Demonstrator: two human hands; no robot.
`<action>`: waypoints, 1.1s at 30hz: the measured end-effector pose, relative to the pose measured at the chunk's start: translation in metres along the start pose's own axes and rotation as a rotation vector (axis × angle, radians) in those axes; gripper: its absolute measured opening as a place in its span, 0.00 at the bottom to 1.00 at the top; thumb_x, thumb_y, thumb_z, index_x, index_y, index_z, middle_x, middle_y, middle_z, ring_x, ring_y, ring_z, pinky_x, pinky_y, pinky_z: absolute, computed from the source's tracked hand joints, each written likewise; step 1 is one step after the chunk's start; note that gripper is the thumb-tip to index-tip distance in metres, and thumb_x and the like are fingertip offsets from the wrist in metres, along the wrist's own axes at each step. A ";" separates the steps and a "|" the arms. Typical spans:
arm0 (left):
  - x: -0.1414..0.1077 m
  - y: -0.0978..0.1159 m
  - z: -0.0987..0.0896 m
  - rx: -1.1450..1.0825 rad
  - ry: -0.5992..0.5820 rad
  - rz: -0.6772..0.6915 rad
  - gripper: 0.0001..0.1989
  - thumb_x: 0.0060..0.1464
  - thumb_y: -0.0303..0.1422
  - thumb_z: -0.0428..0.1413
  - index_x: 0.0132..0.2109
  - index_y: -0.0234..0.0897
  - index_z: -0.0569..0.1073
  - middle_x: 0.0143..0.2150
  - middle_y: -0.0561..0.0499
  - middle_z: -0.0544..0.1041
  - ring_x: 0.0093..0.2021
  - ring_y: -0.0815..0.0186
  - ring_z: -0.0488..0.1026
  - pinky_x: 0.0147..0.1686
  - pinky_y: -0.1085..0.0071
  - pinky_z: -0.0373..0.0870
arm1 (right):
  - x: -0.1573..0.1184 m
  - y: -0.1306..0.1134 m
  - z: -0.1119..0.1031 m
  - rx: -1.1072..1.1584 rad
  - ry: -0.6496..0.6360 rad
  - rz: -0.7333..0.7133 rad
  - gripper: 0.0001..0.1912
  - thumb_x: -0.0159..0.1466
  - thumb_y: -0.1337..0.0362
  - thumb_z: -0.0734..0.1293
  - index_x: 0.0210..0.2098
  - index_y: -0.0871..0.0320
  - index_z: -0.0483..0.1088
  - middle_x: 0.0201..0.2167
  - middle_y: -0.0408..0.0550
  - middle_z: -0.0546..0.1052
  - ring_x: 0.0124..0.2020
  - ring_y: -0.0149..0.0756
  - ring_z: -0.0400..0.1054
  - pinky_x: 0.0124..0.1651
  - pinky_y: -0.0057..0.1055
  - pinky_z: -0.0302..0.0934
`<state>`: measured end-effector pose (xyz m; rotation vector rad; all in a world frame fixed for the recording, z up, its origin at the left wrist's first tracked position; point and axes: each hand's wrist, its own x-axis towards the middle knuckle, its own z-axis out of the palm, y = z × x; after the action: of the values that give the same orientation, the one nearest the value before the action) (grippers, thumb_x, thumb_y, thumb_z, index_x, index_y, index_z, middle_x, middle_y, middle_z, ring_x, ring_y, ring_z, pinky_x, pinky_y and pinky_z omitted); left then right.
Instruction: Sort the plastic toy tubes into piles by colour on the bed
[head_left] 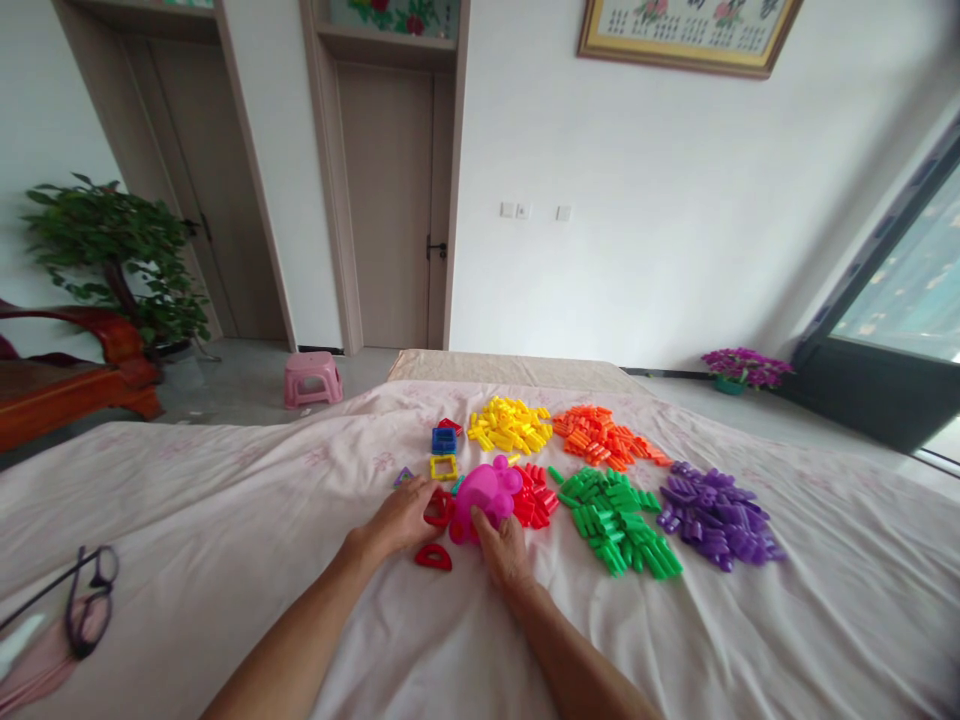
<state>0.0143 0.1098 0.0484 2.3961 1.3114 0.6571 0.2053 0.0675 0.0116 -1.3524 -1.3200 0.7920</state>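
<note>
My right hand (504, 548) grips a pink translucent plastic piece (484, 492) with rounded lobes, its thumb on top. Just left of it, my left hand (409, 512) has its fingers around a red hollow piece (437, 507). Another red piece, a half-round one (433, 558), lies on the cloth below. Beyond my left hand are a yellow square frame (443, 467), blue square pieces (444, 440) and a small purple triangle (403, 477). A pile of red pieces (536, 497) touches the right side of the pink piece, which partly hides it.
Piles of yellow (510, 425), orange (606, 437), green (621, 522) and purple pieces (718, 517) lie on the pale, wrinkled cloth (285, 480). Eyeglasses (91, 600) rest at the far left. A pink stool (312, 379) stands on the floor beyond.
</note>
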 end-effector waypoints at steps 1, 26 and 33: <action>-0.005 -0.001 0.000 0.012 0.013 -0.011 0.17 0.46 0.31 0.58 0.46 0.38 0.76 0.43 0.44 0.77 0.45 0.57 0.74 0.48 0.64 0.68 | 0.000 -0.001 0.000 0.010 0.000 0.010 0.20 0.60 0.48 0.64 0.25 0.59 0.66 0.23 0.45 0.68 0.28 0.35 0.60 0.30 0.30 0.55; -0.047 -0.031 -0.015 0.424 0.241 -0.321 0.19 0.58 0.30 0.50 0.56 0.40 0.72 0.53 0.42 0.74 0.53 0.56 0.70 0.52 0.64 0.64 | -0.003 -0.022 -0.005 0.146 0.160 0.187 0.22 0.55 0.45 0.68 0.22 0.58 0.66 0.18 0.42 0.65 0.23 0.32 0.56 0.23 0.27 0.51; -0.051 -0.033 0.001 0.300 0.206 -0.362 0.19 0.59 0.23 0.45 0.51 0.37 0.75 0.43 0.41 0.77 0.46 0.56 0.73 0.47 0.63 0.65 | -0.002 -0.016 -0.004 0.153 0.140 0.151 0.21 0.56 0.46 0.67 0.24 0.59 0.67 0.20 0.42 0.66 0.24 0.32 0.57 0.25 0.27 0.52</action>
<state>-0.0320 0.0839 0.0196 2.2578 1.9957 0.6507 0.2045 0.0622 0.0277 -1.3699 -1.0363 0.8662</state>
